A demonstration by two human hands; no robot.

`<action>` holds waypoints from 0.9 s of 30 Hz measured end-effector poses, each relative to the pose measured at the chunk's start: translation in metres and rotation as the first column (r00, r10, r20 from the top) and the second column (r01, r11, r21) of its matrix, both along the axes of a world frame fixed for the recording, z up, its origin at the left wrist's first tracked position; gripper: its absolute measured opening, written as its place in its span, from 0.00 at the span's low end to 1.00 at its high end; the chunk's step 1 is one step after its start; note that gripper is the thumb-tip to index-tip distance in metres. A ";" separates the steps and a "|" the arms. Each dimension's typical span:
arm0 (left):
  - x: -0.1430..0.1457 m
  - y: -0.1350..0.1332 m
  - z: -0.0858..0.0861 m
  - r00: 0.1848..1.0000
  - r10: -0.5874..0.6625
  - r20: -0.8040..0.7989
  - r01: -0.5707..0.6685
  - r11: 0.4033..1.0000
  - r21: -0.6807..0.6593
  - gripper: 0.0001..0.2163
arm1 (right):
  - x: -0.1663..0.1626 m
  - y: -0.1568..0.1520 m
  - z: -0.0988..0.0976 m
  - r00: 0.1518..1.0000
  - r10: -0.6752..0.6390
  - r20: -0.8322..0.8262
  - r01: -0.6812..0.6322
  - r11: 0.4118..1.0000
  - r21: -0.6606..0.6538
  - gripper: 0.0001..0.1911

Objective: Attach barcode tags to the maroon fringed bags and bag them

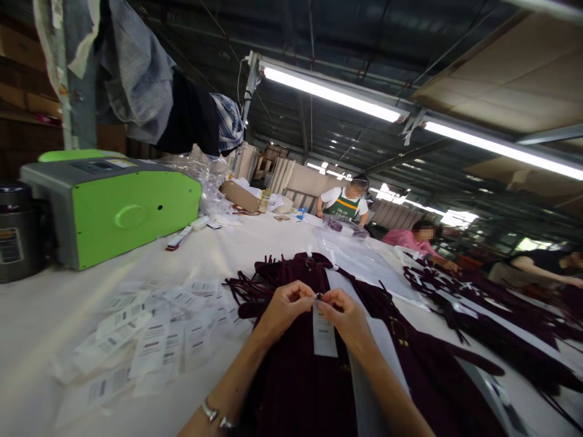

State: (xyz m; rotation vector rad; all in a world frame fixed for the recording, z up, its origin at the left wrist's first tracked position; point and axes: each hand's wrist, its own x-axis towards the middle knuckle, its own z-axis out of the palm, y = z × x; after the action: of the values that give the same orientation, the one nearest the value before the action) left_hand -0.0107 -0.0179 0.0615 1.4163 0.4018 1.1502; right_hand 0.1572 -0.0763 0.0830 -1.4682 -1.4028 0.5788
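My left hand [285, 309] and my right hand [348, 315] meet over a pile of dark maroon garments [310, 376] on the white table [54, 315]. Both hands pinch the top of a white barcode tag [324, 331] that hangs down between them. The fingertips of both are closed together around a small fastener at the tag's upper end. A silver bracelet [214, 416] sits on my left wrist.
Several loose barcode tags [150, 334] lie spread to the left. A green and grey machine [109, 206] stands at the back left beside a dark metal canister [16, 233]. Other people [346, 203] work across the table with more maroon garments [478, 303]. Clothes hang overhead.
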 end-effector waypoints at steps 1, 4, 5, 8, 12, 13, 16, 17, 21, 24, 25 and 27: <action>0.000 -0.003 0.001 0.999 -0.016 -0.035 0.017 1.000 0.020 0.05 | 0.000 -0.001 -0.002 1.000 -0.004 -0.002 0.004 1.000 0.017 0.14; 0.004 -0.009 0.002 0.990 -0.027 -0.138 0.039 0.996 0.084 0.05 | 0.004 -0.004 -0.007 0.999 -0.032 -0.043 0.034 0.998 0.054 0.16; 0.005 -0.010 0.002 0.986 -0.017 -0.163 0.033 0.995 0.097 0.04 | 0.006 -0.005 -0.008 0.998 -0.041 -0.054 0.044 0.997 0.065 0.16; 0.009 -0.009 -0.001 0.980 0.000 -0.197 0.015 0.997 0.078 0.05 | 0.010 -0.008 -0.009 0.994 -0.010 -0.109 0.016 0.999 0.049 0.15; 0.009 -0.004 -0.005 0.986 -0.033 -0.166 0.034 0.999 0.007 0.11 | 0.008 -0.011 -0.005 0.972 0.070 -0.224 -0.071 0.997 0.001 0.18; 0.008 -0.003 -0.006 0.987 -0.032 -0.158 0.032 0.999 0.001 0.12 | 0.007 -0.011 -0.005 0.971 0.069 -0.231 -0.071 0.997 -0.004 0.19; 0.008 -0.002 -0.007 0.987 -0.013 -0.157 0.014 1.000 0.003 0.13 | 0.006 -0.010 -0.004 0.980 0.036 -0.197 -0.041 0.999 -0.020 0.17; 0.008 -0.002 -0.007 0.986 -0.008 -0.166 0.009 1.000 0.010 0.13 | 0.006 -0.010 -0.004 0.986 0.027 -0.167 -0.030 0.999 -0.019 0.16; 0.009 -0.004 -0.007 0.974 0.049 -0.222 -0.036 0.997 0.062 0.10 | 0.006 -0.009 -0.007 0.997 -0.011 0.079 0.001 0.992 0.125 0.11; 0.009 -0.005 -0.005 0.964 0.127 -0.232 -0.100 0.987 0.124 0.08 | 0.002 -0.011 -0.006 0.950 -0.101 0.296 0.007 0.953 0.304 0.09; 0.009 -0.005 -0.004 0.961 0.152 -0.230 -0.119 0.981 0.152 0.07 | 0.000 -0.012 -0.006 0.925 -0.143 0.352 0.009 0.935 0.354 0.08; 0.009 -0.005 -0.003 0.955 0.193 -0.225 -0.146 0.966 0.212 0.06 | -0.004 -0.015 -0.005 0.880 -0.217 0.422 0.016 0.903 0.430 0.08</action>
State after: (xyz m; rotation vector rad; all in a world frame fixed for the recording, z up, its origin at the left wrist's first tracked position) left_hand -0.0021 -0.0231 0.0589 1.7297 0.6095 1.1804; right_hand 0.1536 -0.0912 0.0784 -1.3722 -1.6574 -0.1724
